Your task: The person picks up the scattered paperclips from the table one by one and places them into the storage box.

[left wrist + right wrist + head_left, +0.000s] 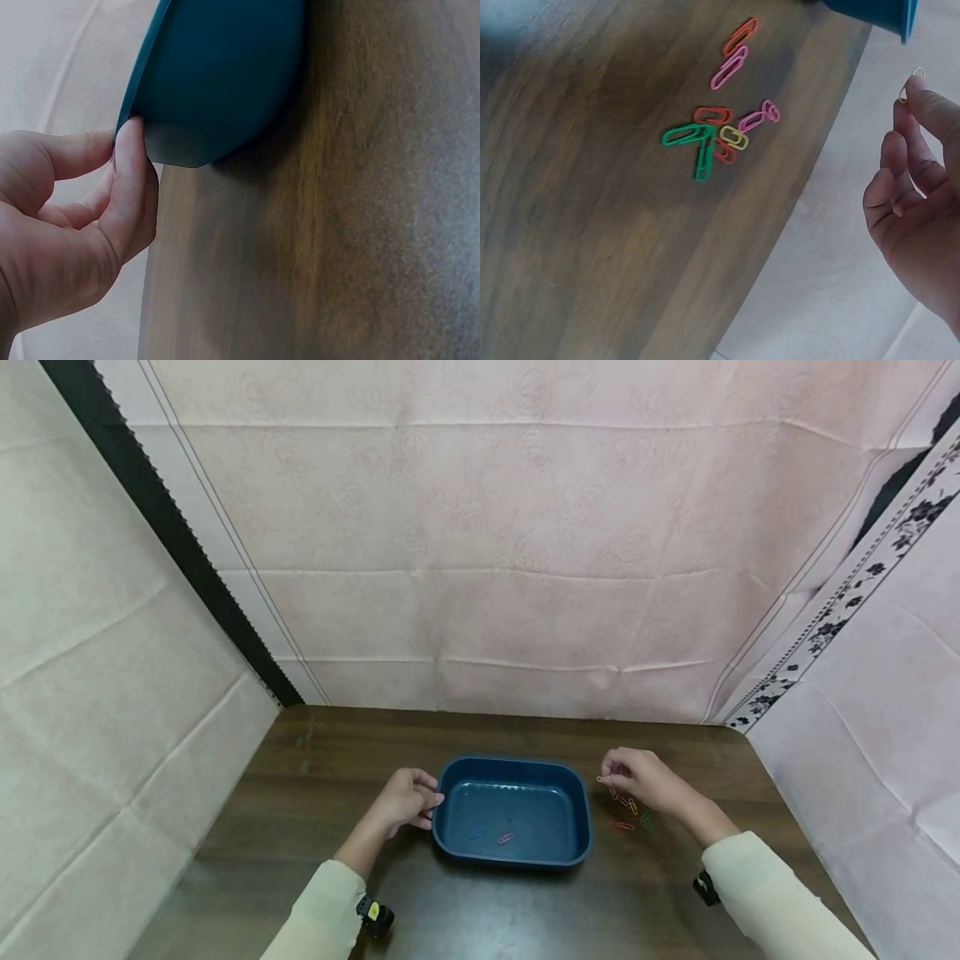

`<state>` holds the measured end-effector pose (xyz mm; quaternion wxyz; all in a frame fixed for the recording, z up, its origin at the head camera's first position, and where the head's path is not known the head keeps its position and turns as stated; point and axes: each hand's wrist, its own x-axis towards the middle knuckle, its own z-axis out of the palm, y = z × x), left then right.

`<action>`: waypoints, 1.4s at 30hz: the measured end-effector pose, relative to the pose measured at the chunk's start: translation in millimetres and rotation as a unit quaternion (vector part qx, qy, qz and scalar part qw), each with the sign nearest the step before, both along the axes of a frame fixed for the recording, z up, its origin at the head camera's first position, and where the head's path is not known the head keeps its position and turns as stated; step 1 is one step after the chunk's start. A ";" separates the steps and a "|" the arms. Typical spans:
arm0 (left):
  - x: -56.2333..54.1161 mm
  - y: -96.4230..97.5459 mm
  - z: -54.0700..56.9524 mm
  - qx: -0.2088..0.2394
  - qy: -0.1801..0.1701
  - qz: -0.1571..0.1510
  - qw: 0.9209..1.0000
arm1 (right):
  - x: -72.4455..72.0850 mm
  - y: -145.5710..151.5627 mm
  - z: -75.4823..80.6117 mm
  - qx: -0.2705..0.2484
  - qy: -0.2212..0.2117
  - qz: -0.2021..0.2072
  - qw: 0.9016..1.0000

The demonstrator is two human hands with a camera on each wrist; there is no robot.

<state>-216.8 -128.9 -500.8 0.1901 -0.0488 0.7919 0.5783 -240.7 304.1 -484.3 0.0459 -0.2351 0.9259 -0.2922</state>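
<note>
Paperclips in red, pink, green and yellow, each a slim wire bent into nested loops, lie scattered on the brown wood-grain counter, just to the right of a dark blue tray. Two green clips meet at one end in a bent corner; beside them a yellow clip and a red clip lie close together, with pink loops near. A further red clip and pink clip lie almost end to end, a little apart from the cluster.

The right hand is beside the scatter, its thumb and forefinger pinched narrow on a pale yellow paperclip, partly hidden by the fingertips; its other fingers are bent. The left hand grips the tray's left rim between thumb and fingers. Inside the round-cornered tray, a blue paperclip and a pink paperclip lie on the floor, toward the person's side.
</note>
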 end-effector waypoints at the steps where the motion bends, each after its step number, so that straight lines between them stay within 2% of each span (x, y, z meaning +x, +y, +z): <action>1: 0.2 0.0 0.2 0.000 0.000 0.000 1.000 | 0.3 -1.2 2.1 -0.001 0.003 0.004 1.000; 10: -0.1 0.2 2.6 -0.001 -0.007 -0.002 1.000 | 0.9 -18.0 20.1 0.005 0.033 0.034 0.999; 20: -1.0 0.9 4.6 -0.013 -0.011 -0.003 1.000 | -1.5 -43.1 30.2 0.013 0.031 0.092 0.995; 28: -0.2 1.0 5.8 -0.010 -0.013 -0.003 1.000 | -3.7 -66.4 33.2 0.017 0.011 0.128 0.992; 36: -1.5 0.1 3.1 -0.008 -0.013 -0.005 1.000 | -2.6 -83.7 34.0 0.021 -0.029 0.148 0.988; 42: -2.9 0.2 2.8 -0.008 -0.016 -0.005 1.000 | -1.9 -93.2 32.0 0.045 -0.043 0.162 0.985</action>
